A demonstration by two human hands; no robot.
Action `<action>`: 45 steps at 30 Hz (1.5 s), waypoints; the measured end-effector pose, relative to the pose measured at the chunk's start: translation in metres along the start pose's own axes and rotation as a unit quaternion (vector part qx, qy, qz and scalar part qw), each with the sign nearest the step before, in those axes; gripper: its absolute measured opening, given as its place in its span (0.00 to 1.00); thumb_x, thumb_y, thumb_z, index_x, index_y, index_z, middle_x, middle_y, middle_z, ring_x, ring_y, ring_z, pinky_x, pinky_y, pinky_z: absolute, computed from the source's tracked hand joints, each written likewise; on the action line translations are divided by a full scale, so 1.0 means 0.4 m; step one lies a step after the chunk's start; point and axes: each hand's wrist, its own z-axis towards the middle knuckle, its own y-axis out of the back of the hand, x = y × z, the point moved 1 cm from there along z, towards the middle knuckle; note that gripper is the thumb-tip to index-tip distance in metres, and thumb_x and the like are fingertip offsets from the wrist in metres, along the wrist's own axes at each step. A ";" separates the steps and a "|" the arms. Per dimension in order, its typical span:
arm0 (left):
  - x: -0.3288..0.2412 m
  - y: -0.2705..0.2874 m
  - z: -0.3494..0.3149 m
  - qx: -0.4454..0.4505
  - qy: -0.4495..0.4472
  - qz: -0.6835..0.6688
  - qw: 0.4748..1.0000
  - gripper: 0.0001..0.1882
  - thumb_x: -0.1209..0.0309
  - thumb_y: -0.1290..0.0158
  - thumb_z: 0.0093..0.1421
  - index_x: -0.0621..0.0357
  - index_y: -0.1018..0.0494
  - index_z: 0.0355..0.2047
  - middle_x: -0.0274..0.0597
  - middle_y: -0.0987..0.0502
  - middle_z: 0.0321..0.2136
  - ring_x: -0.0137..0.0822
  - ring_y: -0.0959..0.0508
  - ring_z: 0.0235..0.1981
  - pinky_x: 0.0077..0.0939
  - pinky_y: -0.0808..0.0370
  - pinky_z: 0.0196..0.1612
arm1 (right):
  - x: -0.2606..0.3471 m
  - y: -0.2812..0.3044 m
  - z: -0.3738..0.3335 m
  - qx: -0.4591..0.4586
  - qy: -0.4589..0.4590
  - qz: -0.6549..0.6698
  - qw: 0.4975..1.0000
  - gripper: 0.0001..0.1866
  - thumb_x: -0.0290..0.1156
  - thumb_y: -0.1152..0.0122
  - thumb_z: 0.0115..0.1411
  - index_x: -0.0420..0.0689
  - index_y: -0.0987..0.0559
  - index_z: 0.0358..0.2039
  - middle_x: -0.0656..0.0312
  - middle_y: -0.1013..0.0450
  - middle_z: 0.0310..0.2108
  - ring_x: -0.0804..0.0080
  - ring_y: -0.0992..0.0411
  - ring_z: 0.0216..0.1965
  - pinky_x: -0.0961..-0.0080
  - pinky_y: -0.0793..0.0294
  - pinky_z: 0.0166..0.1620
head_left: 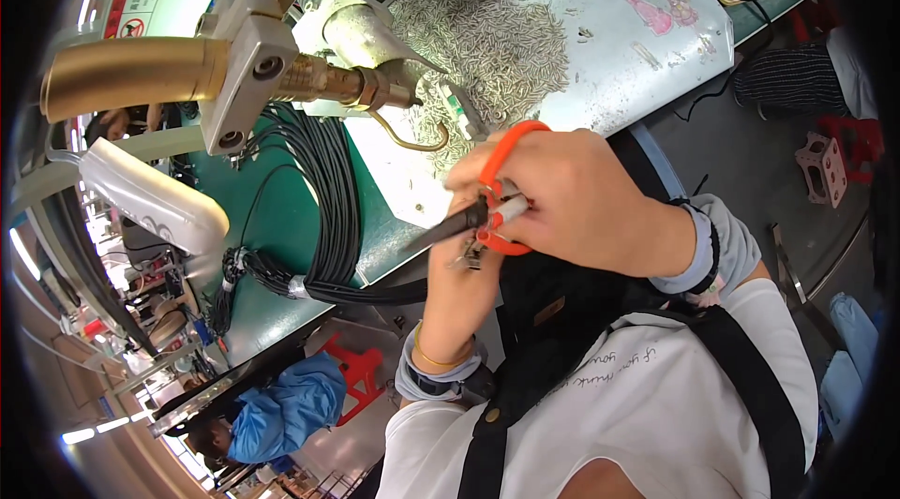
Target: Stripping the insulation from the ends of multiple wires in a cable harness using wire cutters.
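Observation:
My right hand [591, 204] is closed round a pair of scissors [500, 150] with orange handles. The dark blades point down to the left, across the front of my other hand. Below them my left hand [457, 297] is closed, its fingers largely covered by the scissors. A small shiny metal piece [467, 258] shows at those fingers; what exactly they grip cannot be made out. Between the scissor handles sits a short white and red piece [509, 210], partly hidden. Just beyond my hands, a curved brass-coloured tube [412, 138] hooks down from the machine.
A heap of small metal pins [478, 40] covers much of the metal work plate [609, 49]. Left of it, a gold nozzle arm [141, 77] and a white lamp-like tube [155, 194] jut inward. Coiled black cable [333, 208] lies on the green bench. A person in blue [286, 410] sits beyond.

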 end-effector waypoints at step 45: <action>0.014 0.013 -0.016 0.025 0.224 -0.395 0.890 0.07 0.81 0.52 0.51 0.62 0.34 0.32 0.31 0.33 0.21 0.17 0.41 0.15 0.12 0.46 0.16 | -0.052 -0.002 -0.081 0.077 0.072 0.061 0.993 0.09 0.21 0.40 0.44 0.43 0.25 0.29 0.62 0.27 0.22 0.70 0.28 0.21 0.81 0.31 0.24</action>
